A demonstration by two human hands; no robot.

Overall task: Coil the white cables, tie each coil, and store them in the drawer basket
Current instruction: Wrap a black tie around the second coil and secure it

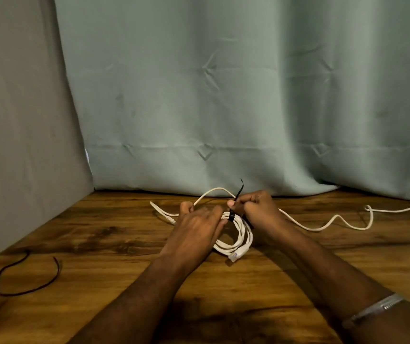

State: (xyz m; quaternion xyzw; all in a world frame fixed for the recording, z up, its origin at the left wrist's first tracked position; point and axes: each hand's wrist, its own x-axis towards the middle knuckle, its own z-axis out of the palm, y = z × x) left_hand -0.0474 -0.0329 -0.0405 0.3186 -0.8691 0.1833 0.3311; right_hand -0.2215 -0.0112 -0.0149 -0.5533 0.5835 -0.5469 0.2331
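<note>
Your left hand (pixel 196 227) lies over the left side of the white cable coil (pixel 238 238), palm down. Its fingers curl around the strands there, and the thumb rises at the far side. Your right hand (pixel 253 207) sits just beyond the coil's far right edge, and its thumb and fingers pinch a black tie (pixel 238 192). One end of the tie stands up above the knuckles; the other part wraps the strands at the top of the coil, where it shows as a dark band.

The coil rests on the wooden bench (pixel 99 244) near the middle of its width and closer to the far edge than to you. A clear plug on one end of the cable points toward you at the coil's near side. A loose arc of the cable rises between both hands toward the far edge. A short end with a connector (pixel 164 216) lies flat just left of your left hand.

A second white cable (pixel 335 219) runs in waves from behind your right hand to the right edge of the bench. Whether it joins the coil cannot be told; the hand hides the junction.

A thin dark cord (pixel 25 276), bent in an open loop, lies near the left edge, well apart from the coil. A silver bangle (pixel 372 309) circles your right forearm. A pale green curtain (pixel 223 95) hangs behind the far edge.
</note>
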